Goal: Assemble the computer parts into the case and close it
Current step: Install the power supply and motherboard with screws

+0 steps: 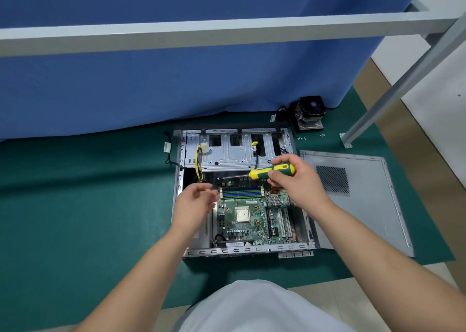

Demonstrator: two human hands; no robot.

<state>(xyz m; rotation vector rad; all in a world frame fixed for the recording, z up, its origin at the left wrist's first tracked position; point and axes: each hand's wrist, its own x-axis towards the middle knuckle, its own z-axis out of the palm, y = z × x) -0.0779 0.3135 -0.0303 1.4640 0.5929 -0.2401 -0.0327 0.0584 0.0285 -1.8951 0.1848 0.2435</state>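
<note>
Right hand (293, 180) gripped a screwdriver (271, 171) over the case (242, 249), tip toward nine o'clock; left hand (195, 200) hung loosely spread.

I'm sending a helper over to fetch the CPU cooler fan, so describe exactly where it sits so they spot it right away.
Start from the open computer case lying on the green mat, then look just beyond its far right corner, against the blue curtain. The cooler sits there: a black fan on a finned metal block with a black cable. Unlike the flat grey side panel nearby, it is small, blocky and dark.
</note>
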